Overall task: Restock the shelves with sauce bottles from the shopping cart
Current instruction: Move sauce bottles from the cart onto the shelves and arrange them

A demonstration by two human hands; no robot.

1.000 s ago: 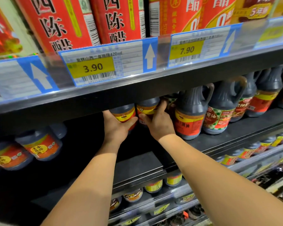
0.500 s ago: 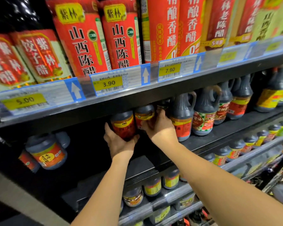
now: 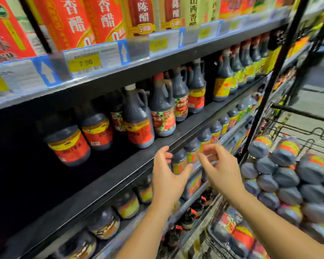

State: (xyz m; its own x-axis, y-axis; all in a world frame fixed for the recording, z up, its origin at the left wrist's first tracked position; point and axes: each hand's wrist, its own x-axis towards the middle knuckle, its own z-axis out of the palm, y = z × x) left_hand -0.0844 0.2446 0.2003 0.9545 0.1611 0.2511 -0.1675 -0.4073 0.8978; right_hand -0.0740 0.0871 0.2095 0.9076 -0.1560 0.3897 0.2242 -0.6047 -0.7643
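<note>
Hovering left hand (image 3: 166, 176): empty, fingers loosely spread, thumb out, just before the front edge of the shelf (image 3: 101, 184).
Right hand (image 3: 221, 172): empty, fingers half-curled around nothing, just beside the left.
Shelf bottles (image 3: 138, 126): upright on the dark shelf, long axis vertical, caps up, labels facing out.
Cart bottles (image 3: 286, 178): piled in the shopping cart (image 3: 281, 71) at right, lying on their sides, long axes level, dark rounded ends toward the viewer.

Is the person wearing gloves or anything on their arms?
No gloves. The left hand and right hand are bare. The forearms are bare too, as far as the picture shows. I can see no sleeves, watch, bracelet or rings.
</note>
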